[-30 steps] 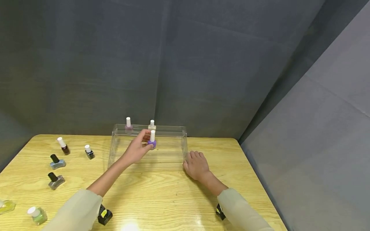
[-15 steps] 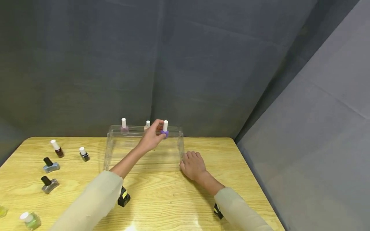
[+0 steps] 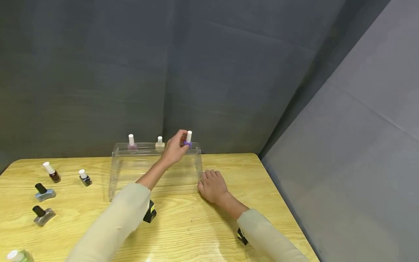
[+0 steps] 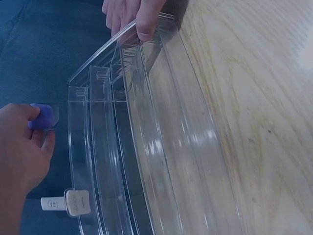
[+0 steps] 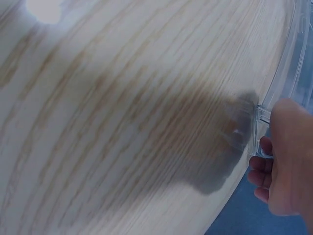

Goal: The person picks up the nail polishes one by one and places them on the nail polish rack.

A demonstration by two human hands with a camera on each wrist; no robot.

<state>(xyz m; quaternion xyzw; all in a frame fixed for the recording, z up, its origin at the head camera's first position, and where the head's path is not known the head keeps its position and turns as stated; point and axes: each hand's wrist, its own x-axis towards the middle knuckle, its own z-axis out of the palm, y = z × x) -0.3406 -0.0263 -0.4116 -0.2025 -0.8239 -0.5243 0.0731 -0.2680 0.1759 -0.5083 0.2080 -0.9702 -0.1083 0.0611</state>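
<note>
A purple nail polish bottle (image 3: 188, 144) with a white cap stands upright between the thumb and fingers of my left hand (image 3: 173, 152). The hand pinches it by the body over the right end of the top tier of a clear stepped rack (image 3: 112, 171). In the left wrist view the purple bottle (image 4: 45, 116) shows just beyond the rack's back edge. A lilac bottle (image 3: 132, 146) and a cream bottle (image 3: 160, 146) sit on that top tier. My right hand (image 3: 212, 186) grips the rack's right side near the front, thumb and fingers on either side of the panel.
On the left of the wooden table (image 3: 183, 233) lie a dark red bottle (image 3: 55, 177), a black bottle (image 3: 86, 180), a blue bottle (image 3: 45, 195), a grey bottle (image 3: 44, 217) and a green bottle (image 3: 26, 255). A dark curtain (image 3: 98, 72) hangs behind the rack.
My left hand has carried the purple bottle right and back, from over the rack's middle to the right end of its top tier. My right hand keeps its place at the rack's side.
</note>
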